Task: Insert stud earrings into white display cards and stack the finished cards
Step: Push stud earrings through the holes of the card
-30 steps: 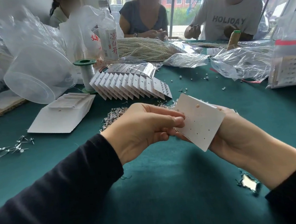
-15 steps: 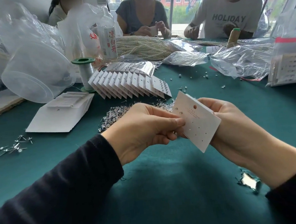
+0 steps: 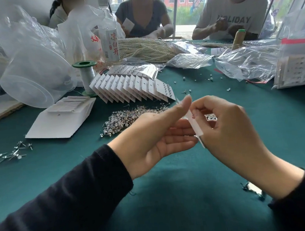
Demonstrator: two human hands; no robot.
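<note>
Cards already filled are lying fanned in an overlapping row on the green table, beyond the loose studs, so a good part of the job looks done. Blank cards are waiting in a pile to the left of the studs, and I am judging from that pile and the heap of studs that plenty of work remains.

I am holding the current card in the air between my hands, above the near edge of the stud heap. It is turned edge-on to me, so I am seeing only a thin white strip; its long axis is running from upper left, away from me, down to lower right, toward me. I cannot tell how many studs are sitting in it from this angle.

My left hand is lying palm up, fingers flat under the card and thumb raised against its far end. My right hand is curling over the card's other face, fingertips pinching it. Whether it is also holding a stud, I cannot tell.
</note>
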